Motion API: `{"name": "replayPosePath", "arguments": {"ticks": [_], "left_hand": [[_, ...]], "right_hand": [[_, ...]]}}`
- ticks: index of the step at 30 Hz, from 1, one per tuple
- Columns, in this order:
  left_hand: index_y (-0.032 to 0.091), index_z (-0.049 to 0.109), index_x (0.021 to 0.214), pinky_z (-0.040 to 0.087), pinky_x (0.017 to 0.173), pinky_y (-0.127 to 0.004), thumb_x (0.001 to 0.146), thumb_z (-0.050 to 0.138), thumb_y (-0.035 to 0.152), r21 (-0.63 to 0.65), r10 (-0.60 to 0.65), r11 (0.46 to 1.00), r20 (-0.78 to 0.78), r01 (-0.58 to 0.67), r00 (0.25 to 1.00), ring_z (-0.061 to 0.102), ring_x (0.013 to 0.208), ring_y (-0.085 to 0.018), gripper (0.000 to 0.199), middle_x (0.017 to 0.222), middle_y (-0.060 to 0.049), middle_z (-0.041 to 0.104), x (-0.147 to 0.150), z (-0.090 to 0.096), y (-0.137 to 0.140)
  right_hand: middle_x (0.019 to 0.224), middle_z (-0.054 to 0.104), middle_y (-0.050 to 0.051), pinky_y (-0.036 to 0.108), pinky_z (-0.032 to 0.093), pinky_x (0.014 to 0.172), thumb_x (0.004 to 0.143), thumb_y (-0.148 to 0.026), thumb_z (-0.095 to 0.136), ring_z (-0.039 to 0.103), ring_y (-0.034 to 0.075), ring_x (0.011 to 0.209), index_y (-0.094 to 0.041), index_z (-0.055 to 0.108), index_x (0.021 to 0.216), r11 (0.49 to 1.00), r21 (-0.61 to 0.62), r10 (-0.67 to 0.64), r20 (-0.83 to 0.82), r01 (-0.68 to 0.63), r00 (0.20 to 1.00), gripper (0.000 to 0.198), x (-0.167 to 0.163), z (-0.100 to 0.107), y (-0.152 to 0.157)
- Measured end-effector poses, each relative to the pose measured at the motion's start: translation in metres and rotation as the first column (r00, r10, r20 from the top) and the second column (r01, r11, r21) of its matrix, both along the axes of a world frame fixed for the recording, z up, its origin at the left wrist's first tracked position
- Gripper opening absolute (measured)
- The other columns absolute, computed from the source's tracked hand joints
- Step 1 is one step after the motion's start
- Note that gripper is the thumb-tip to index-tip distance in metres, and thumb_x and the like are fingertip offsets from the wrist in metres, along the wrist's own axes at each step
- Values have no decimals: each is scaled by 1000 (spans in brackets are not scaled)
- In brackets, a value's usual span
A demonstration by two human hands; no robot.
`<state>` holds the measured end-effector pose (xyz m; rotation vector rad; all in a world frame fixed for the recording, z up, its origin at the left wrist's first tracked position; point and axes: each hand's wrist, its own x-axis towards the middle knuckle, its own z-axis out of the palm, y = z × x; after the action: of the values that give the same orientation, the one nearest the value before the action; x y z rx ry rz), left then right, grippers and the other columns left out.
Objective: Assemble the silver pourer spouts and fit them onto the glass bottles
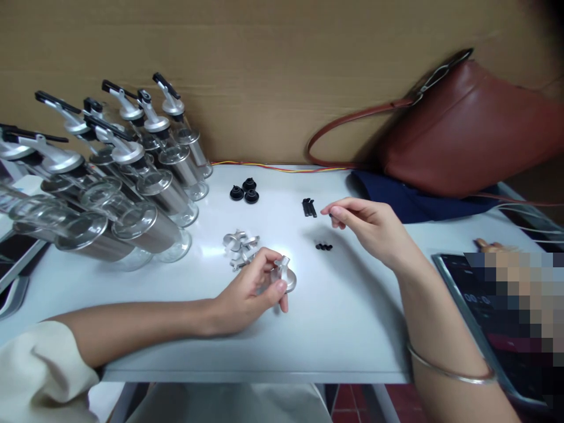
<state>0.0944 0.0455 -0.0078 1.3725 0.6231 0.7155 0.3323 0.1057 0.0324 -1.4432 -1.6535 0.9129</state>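
Note:
My left hand (258, 285) is closed around a silver pourer spout (287, 279), its narrow end pointing up and its round base low. Beside that hand lies a loose pile of silver pourer spouts (238, 244). My right hand (368, 226) is raised above the table with thumb and forefinger pinched on a small black piece (331, 215), mostly hidden by the fingers. Just left of it are several black levers (309, 207). Below them sits a short row of small black pieces (324, 247). Three black stoppers (250, 195) are grouped farther back.
Several glass bottles (171, 202) with metal bands crowd the left side, most topped with pourers. A brown handbag (458, 129) rests on dark blue cloth (409, 197) at back right. A phone (467, 299) lies right, near another hand (493, 247). Cardboard (264, 76) stands behind.

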Motion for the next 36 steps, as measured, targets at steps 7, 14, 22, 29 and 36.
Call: {"name": "replayPosePath", "arguments": {"ticks": [7, 14, 22, 29, 36], "left_hand": [[21, 36, 100, 44, 77, -33, 93, 46, 29, 1, 15, 1000, -30, -15, 999, 56, 67, -11, 14, 83, 2, 53, 0, 0, 1], [22, 36, 101, 44, 76, -34, 93, 47, 32, -8, 10, 1000, -63, -11, 998, 55, 69, -14, 17, 78, 1, 56, 0, 1, 0], [22, 36, 100, 42, 78, -36, 92, 48, 33, -22, 1, 1000, -84, -3, 996, 52, 72, -15, 19, 78, 0, 55, 0, 3, 1], [21, 36, 101, 43, 77, -35, 92, 50, 35, -45, -10, 999, -74, 7, 997, 53, 72, -15, 21, 80, -1, 54, 0, 3, 1], [21, 36, 101, 44, 76, -35, 91, 51, 35, -55, -12, 998, -84, 7, 996, 53, 71, -14, 22, 82, -1, 54, 0, 3, 2]], "right_hand": [[57, 62, 0, 28, 38, 58, 77, -59, 62, 54, 15, 57, -19, 59, 78, 993, -109, 58, 200, -36, 978, 40, 12, -8, 0], [51, 50, -5, 24, 29, 46, 70, -59, 66, 40, 11, 49, -22, 48, 63, 976, -213, 131, 376, -52, 917, 42, 24, -11, 1], [59, 56, -4, 25, 39, 53, 66, -28, 61, 50, 13, 55, -20, 60, 72, 933, -332, 254, 339, -137, 906, 10, 36, -15, -2], [62, 65, -1, 27, 44, 56, 65, -22, 59, 56, 15, 58, -20, 65, 74, 923, -356, 277, 341, -149, 899, 11, 33, -14, -4], [64, 64, -1, 26, 44, 58, 65, -22, 58, 57, 15, 60, -19, 65, 78, 906, -391, 294, 305, -162, 906, 15, 29, -13, -5]]}}
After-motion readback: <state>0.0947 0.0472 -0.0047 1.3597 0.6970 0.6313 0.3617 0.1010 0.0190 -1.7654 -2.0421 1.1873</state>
